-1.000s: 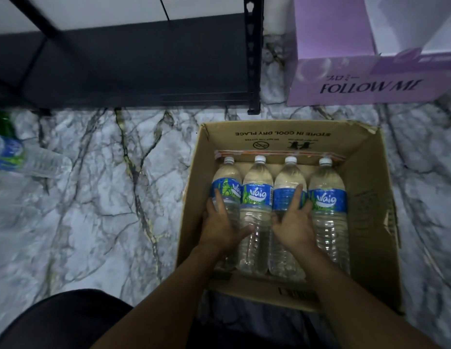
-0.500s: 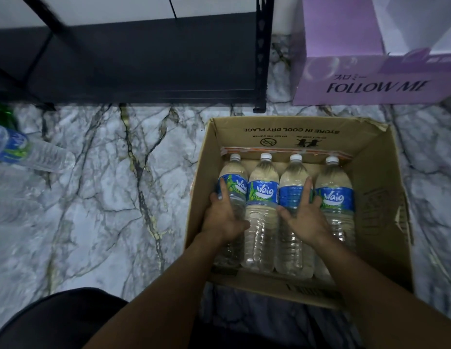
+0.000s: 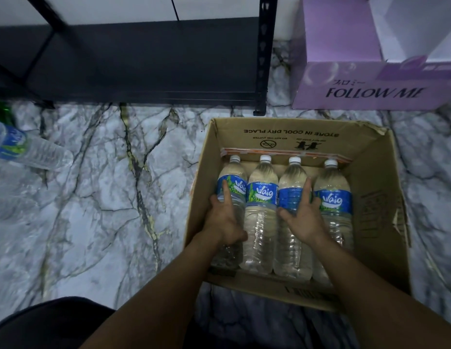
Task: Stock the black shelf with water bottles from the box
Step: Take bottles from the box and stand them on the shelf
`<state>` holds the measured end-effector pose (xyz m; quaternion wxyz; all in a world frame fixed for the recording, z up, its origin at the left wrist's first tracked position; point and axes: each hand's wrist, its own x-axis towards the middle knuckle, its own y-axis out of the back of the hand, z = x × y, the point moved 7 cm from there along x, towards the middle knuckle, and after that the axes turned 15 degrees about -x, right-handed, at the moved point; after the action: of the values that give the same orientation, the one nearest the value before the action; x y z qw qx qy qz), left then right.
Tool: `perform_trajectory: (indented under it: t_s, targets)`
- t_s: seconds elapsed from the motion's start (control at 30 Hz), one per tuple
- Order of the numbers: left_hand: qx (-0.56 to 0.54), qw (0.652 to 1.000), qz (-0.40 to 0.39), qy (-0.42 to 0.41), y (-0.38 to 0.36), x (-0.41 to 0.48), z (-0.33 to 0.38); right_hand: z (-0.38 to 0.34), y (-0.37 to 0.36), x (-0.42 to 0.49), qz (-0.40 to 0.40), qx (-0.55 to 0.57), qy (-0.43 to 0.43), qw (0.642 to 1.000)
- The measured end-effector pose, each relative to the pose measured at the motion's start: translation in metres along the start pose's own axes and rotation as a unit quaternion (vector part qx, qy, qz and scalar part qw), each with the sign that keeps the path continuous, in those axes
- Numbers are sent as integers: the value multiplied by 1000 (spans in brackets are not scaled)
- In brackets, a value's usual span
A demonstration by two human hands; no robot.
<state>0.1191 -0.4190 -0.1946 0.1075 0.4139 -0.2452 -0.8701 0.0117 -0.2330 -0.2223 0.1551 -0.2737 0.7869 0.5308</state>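
— What's changed?
— Little: left hand (image 3: 225, 220) stays wrapped on the outer clear plastic water bottle (image 3: 230, 197), right hand (image 3: 301, 217) on the third bottle (image 3: 291, 197); 4 remain in the brown cardboard box (image 3: 378, 197).
— And the black metal shelf (image 3: 144, 61)?
— Bare.

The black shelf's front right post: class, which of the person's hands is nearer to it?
Left, marginally. The left hand grips the leftmost bottle below and slightly left of the post; the right hand rests on the third bottle, below and further right.
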Motion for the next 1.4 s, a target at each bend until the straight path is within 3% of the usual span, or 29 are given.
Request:
perform_trajectory:
  t_s: [0.17, 0.33, 0.57, 0.93, 1.17, 1.4]
  targets:
    - [-157, 988, 5, 10, 16, -2, 5, -3, 3, -1, 18, 44, -19, 999]
    - [-330, 944, -11, 3, 25, -9, 19, 4, 15, 1, 25, 150, -67, 986]
    - [-338, 940, -24, -48, 25, -28, 27, -4, 29, -13, 5, 300, -117, 947]
    - [-362, 927, -94, -36, 39, -71, 53, -26, 72, -61, 14, 306, -93, 947]
    - [-381, 916, -94, -82, 113, -161, 127, -90, 189, -139, 70, 300, -92, 947]
    - [-400, 903, -48, -151, 280, -313, 252, -231, 370, -254, 110, 334, -16, 936]
